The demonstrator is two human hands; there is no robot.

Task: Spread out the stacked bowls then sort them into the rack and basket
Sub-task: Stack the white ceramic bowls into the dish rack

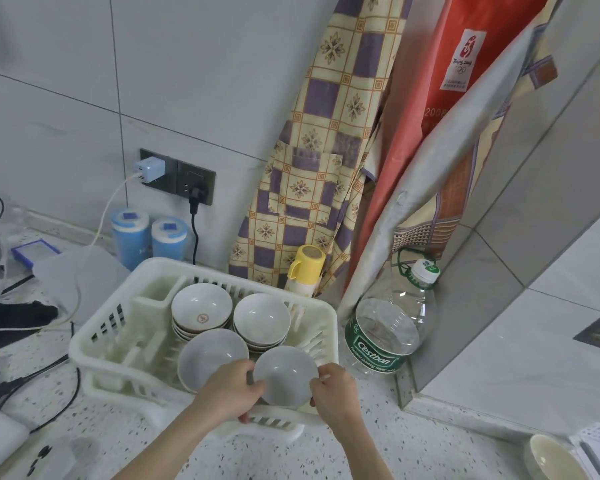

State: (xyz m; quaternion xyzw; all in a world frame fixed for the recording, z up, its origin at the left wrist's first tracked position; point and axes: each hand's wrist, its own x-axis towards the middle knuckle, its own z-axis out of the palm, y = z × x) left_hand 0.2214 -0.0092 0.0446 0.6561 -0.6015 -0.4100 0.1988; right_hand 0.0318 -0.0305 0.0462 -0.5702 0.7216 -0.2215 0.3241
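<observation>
A white plastic rack point(94, 337) stands on the speckled counter. At its back sit two stacks of white bowls: the left stack point(201, 311) shows a red mark inside its top bowl, the right stack point(261, 318) is plain. In front of them a grey-white bowl point(210, 356) leans in the rack. My left hand point(231, 386) and my right hand point(333, 389) grip opposite edges of another grey-white bowl point(284, 374) over the rack's near right corner.
A large empty water bottle point(388, 323) stands right of the rack, a yellow-lidded bottle point(305, 270) behind it. Two blue canisters point(149, 237), a charger and cables lie at left. Aprons hang on the wall. A cream bowl point(551, 459) sits at bottom right.
</observation>
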